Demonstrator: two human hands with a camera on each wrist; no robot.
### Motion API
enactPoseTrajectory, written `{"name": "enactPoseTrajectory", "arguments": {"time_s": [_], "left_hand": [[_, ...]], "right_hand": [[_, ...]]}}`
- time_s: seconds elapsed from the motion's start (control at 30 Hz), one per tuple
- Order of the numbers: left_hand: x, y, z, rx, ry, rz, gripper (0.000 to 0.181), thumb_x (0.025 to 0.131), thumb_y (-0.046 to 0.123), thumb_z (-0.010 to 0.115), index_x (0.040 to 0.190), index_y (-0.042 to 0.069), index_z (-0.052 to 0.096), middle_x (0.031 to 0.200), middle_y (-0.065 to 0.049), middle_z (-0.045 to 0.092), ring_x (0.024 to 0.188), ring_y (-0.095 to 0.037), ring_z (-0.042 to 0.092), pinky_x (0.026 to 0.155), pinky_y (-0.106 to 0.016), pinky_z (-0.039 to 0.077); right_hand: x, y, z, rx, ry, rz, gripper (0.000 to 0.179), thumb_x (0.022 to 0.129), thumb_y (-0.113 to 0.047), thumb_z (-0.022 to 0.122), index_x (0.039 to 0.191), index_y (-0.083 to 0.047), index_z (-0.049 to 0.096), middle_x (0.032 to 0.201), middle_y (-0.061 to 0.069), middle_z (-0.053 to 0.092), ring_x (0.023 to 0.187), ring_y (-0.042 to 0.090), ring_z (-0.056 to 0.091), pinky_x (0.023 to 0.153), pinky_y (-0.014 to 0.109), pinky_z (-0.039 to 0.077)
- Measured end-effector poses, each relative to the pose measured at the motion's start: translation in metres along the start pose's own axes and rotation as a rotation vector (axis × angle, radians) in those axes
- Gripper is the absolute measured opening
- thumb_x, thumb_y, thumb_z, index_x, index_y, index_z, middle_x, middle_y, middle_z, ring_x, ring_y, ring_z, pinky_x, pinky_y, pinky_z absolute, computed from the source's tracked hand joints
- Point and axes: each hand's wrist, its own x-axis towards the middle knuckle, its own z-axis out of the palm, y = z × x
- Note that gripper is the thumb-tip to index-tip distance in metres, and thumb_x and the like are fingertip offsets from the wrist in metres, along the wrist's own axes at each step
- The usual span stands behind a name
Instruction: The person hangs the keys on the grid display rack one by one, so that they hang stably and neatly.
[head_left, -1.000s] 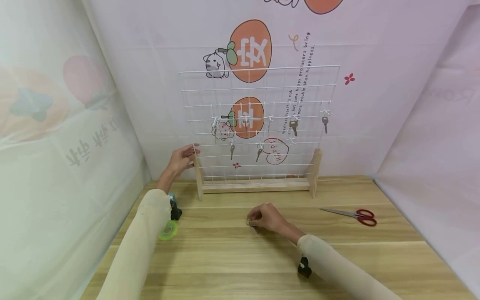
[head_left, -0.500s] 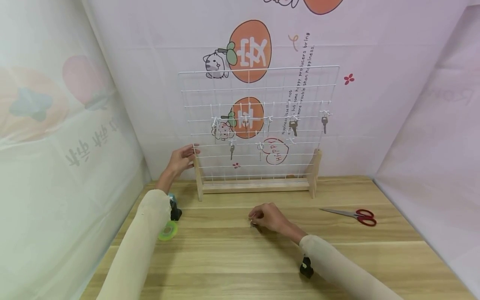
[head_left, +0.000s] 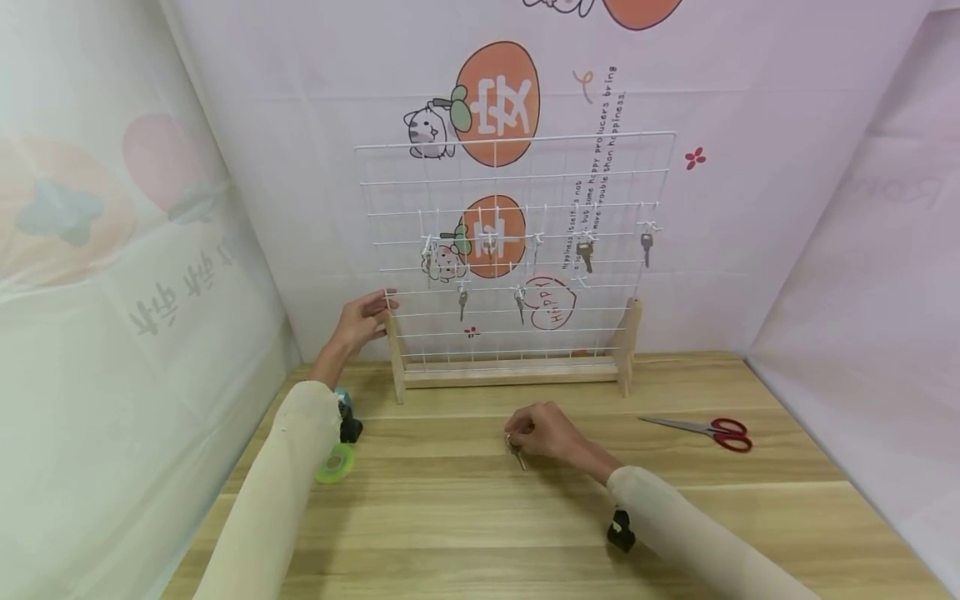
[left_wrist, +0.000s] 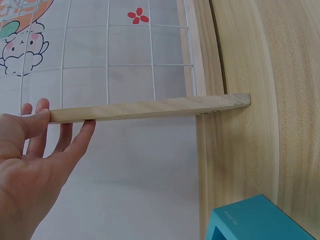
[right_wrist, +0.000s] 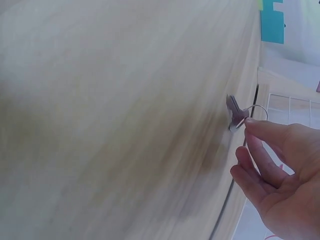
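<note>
In the head view my left hand (head_left: 360, 322) is at the left end of a white wire grid rack (head_left: 517, 140). The left wrist view shows thumb and fingers gripping its wooden side post (left_wrist: 150, 107) from both faces. My right hand (head_left: 546, 432) is low over the table in front of the rack. Between thumb and forefinger it pinches a metal ring (right_wrist: 267, 114) with a key (right_wrist: 234, 112) dangling from it. Several keys hang from white hooks on the grid, among them one at the far right (head_left: 647, 247) and one lower left (head_left: 462, 304).
Red-handled scissors (head_left: 731, 435) lie on the right of the wooden table (head_left: 450, 525). A green tape roll (head_left: 335, 463) lies beside the left forearm, with a teal block (left_wrist: 257, 220) near the rack's left foot. Printed cloth walls enclose the table's back and sides.
My right hand has moved slightly to the right with the key, whose shaft now shows below the fingers. A hanging key in the lower row has turned. The left hand keeps its place.
</note>
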Motion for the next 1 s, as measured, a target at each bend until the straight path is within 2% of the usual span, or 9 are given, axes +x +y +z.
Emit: {"name": "enactPoseTrajectory", "arguments": {"time_s": [0.23, 0.5, 0.67, 0.8, 1.0], "left_hand": [[0.002, 0.0, -0.001, -0.005, -0.002, 0.002, 0.051, 0.108, -0.006, 0.043, 0.158, 0.003, 0.041, 0.151, -0.033, 0.046, 0.147, -0.043, 0.039, 0.114, -0.062, 0.038], [-0.002, 0.001, -0.002, 0.026, 0.012, 0.005, 0.051, 0.107, -0.007, 0.045, 0.157, 0.003, 0.044, 0.15, -0.031, 0.049, 0.145, -0.043, 0.042, 0.111, -0.062, 0.042], [-0.002, 0.001, -0.001, 0.045, 0.015, 0.006, 0.05, 0.107, -0.005, 0.046, 0.156, 0.005, 0.045, 0.149, -0.029, 0.051, 0.144, -0.04, 0.045, 0.11, -0.06, 0.045], [-0.001, 0.001, 0.0, 0.044, 0.016, 0.008, 0.049, 0.108, -0.004, 0.047, 0.156, 0.006, 0.046, 0.149, -0.028, 0.052, 0.143, -0.039, 0.046, 0.11, -0.06, 0.045], [-0.001, 0.002, 0.001, 0.041, 0.016, 0.004, 0.05, 0.107, -0.005, 0.047, 0.156, 0.006, 0.046, 0.149, -0.028, 0.051, 0.144, -0.038, 0.046, 0.11, -0.059, 0.045]], "right_hand": [[0.0, 0.007, -0.014, -0.047, 0.023, -0.039, 0.009, 0.089, 0.0, 0.08, 0.095, -0.005, 0.08, 0.086, 0.007, 0.079, 0.077, 0.015, 0.074, 0.069, 0.027, 0.06], [-0.001, 0.014, -0.029, -0.094, 0.019, -0.068, 0.011, 0.09, 0.0, 0.078, 0.099, -0.006, 0.081, 0.088, 0.005, 0.079, 0.079, 0.018, 0.075, 0.069, 0.027, 0.059], [-0.003, 0.018, -0.044, -0.128, 0.012, -0.042, 0.011, 0.093, -0.003, 0.077, 0.102, -0.006, 0.081, 0.089, 0.003, 0.079, 0.081, 0.016, 0.074, 0.073, 0.032, 0.061], [-0.004, 0.019, -0.058, -0.124, 0.023, -0.036, 0.012, 0.093, 0.0, 0.075, 0.104, -0.001, 0.08, 0.092, 0.007, 0.079, 0.083, 0.02, 0.075, 0.073, 0.035, 0.061], [-0.002, 0.017, -0.074, -0.114, 0.056, -0.012, 0.012, 0.093, -0.002, 0.075, 0.104, 0.0, 0.08, 0.092, 0.009, 0.079, 0.081, 0.017, 0.073, 0.067, 0.029, 0.058]]}}
